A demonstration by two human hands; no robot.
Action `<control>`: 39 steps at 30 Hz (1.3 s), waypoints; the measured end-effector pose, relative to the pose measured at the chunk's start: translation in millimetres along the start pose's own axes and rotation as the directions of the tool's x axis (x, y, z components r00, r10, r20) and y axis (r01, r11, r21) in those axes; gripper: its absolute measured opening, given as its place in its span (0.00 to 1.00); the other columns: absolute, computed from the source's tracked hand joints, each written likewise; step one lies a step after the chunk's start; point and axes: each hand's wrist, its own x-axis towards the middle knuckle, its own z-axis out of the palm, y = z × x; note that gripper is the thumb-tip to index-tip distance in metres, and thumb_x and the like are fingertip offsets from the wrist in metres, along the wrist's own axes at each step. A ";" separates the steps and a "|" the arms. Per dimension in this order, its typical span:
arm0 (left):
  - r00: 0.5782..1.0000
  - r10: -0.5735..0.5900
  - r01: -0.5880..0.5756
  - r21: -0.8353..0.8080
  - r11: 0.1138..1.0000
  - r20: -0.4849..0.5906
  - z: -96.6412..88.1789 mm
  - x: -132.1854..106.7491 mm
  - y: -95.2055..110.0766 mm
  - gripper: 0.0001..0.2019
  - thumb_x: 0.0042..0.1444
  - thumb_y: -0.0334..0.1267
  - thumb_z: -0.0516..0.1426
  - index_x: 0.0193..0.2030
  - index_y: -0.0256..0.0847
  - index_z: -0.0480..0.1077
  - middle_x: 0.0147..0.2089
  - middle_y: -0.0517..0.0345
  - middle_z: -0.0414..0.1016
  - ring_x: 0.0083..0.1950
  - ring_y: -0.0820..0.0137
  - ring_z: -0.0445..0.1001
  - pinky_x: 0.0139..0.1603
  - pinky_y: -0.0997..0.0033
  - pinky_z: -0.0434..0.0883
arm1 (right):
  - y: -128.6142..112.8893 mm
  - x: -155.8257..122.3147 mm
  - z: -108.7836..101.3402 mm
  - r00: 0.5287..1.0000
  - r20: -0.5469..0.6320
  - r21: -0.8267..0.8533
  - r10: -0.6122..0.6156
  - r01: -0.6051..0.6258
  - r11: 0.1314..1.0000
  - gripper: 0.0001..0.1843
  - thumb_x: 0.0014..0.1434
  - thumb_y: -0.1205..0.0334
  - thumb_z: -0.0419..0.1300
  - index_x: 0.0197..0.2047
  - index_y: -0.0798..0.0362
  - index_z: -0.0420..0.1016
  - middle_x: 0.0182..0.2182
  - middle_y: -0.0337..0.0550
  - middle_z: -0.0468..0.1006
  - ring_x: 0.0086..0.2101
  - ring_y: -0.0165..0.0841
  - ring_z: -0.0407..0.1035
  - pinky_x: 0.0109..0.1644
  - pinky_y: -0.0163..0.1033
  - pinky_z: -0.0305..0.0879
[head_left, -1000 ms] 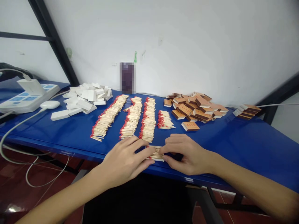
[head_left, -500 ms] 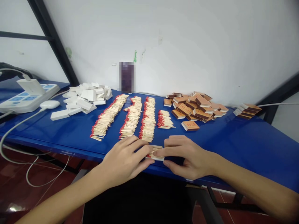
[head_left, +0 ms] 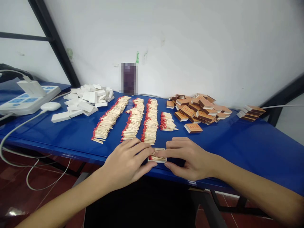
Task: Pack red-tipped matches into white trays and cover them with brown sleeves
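Observation:
A small white matchbox tray sits at the table's front edge between my hands, with red-headed matches inside. My left hand grips the tray's left end, thumb at the front and fingers at the back. From the other side, my right hand reaches in with its index finger lying on the matches, its thumb by the tray's front right corner. Fingers hide part of the tray. Just beyond stand long rows of matches and a shorter match pile, heads to the left.
White trays are heaped at the back left, near a power strip and white cables. Orange matchbox sleeves form a pile at the back right, with one box in front. A blurred upright rectangle leans on the wall.
My right hand and its index finger have shifted very slightly left over the matches in the tray. My left hand and the piles look the same.

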 end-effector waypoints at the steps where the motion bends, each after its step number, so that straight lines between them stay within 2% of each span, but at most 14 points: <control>1: 1.000 -0.001 0.001 -0.002 1.000 -0.002 0.1 -0.1 0.0 0.10 0.67 0.42 0.56 0.49 0.38 0.70 0.47 0.55 0.78 0.44 0.64 0.74 0.46 0.61 0.72 | 0.0 0.0 0.1 1.000 0.001 0.003 -0.006 0.006 1.000 0.13 0.64 0.66 0.56 0.50 0.53 0.76 0.27 0.37 0.69 0.26 0.30 0.60 0.32 0.36 0.53; 7: 1.000 0.005 -0.005 -0.012 1.000 0.001 -1.0 -0.3 0.5 0.08 0.67 0.41 0.56 0.46 0.39 0.70 0.46 0.55 0.78 0.44 0.64 0.75 0.47 0.62 0.72 | 0.4 0.8 -0.3 0.998 -0.058 0.015 0.002 -0.001 1.000 0.11 0.64 0.66 0.56 0.47 0.55 0.77 0.25 0.37 0.69 0.25 0.29 0.60 0.31 0.36 0.53; 12: 1.000 0.010 -0.010 0.000 1.000 -0.001 -1.4 0.2 0.8 0.08 0.68 0.41 0.55 0.45 0.39 0.70 0.46 0.55 0.78 0.45 0.64 0.75 0.47 0.62 0.72 | -0.9 1.4 -1.2 0.999 -0.050 0.055 0.013 -0.010 0.998 0.10 0.62 0.66 0.56 0.43 0.56 0.77 0.25 0.38 0.70 0.25 0.29 0.61 0.30 0.36 0.54; 19: 0.999 0.034 -0.034 0.022 0.999 0.021 -3.2 0.2 0.7 0.09 0.68 0.40 0.54 0.50 0.40 0.70 0.49 0.53 0.77 0.46 0.64 0.75 0.47 0.63 0.72 | -2.0 1.3 -0.9 0.998 -0.062 0.078 0.009 -0.004 0.997 0.10 0.62 0.66 0.56 0.44 0.55 0.78 0.24 0.37 0.71 0.24 0.29 0.62 0.30 0.35 0.55; 28: 0.999 0.037 -0.037 0.022 0.999 0.010 -2.1 1.3 1.2 0.08 0.68 0.41 0.55 0.45 0.39 0.71 0.45 0.54 0.78 0.44 0.64 0.75 0.46 0.63 0.72 | 1.7 0.8 0.2 0.996 -0.089 0.041 0.009 -0.005 0.999 0.09 0.62 0.66 0.56 0.41 0.56 0.78 0.22 0.37 0.71 0.24 0.29 0.63 0.30 0.36 0.55; 39: 1.000 0.027 -0.028 0.017 0.999 0.009 -2.3 -0.2 0.7 0.10 0.69 0.41 0.54 0.51 0.40 0.70 0.47 0.53 0.78 0.45 0.64 0.75 0.46 0.63 0.72 | -1.4 1.9 -0.7 0.998 -0.059 0.131 0.026 -0.018 0.991 0.10 0.62 0.65 0.56 0.42 0.56 0.78 0.21 0.37 0.71 0.24 0.29 0.63 0.31 0.35 0.57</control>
